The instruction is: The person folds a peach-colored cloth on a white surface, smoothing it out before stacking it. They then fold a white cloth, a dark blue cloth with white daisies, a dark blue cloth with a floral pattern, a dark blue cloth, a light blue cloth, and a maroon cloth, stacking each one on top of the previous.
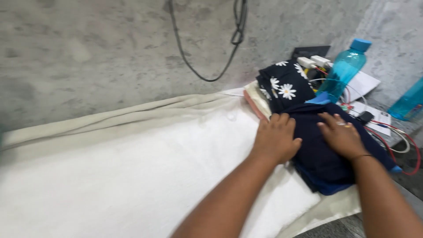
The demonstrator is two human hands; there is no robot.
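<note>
Both hands lie open and flat, palms down, on a folded navy garment [328, 165] at the right end of the white towel [145, 176]. The left hand [276, 139] presses its near-left part, fingers together; the right hand [340, 136], wearing a ring and a thin bracelet, rests just beside it. Behind the garment sits a dark daisy-print cloth [284, 86] atop folded pale pieces. Beyond that stand 1 teal bottle [346, 68] with a blue cap, white chargers [313, 61], white papers [365, 83] and red cables [396, 143]. A grey cord [207, 66] hangs on the wall behind the towel.
</note>
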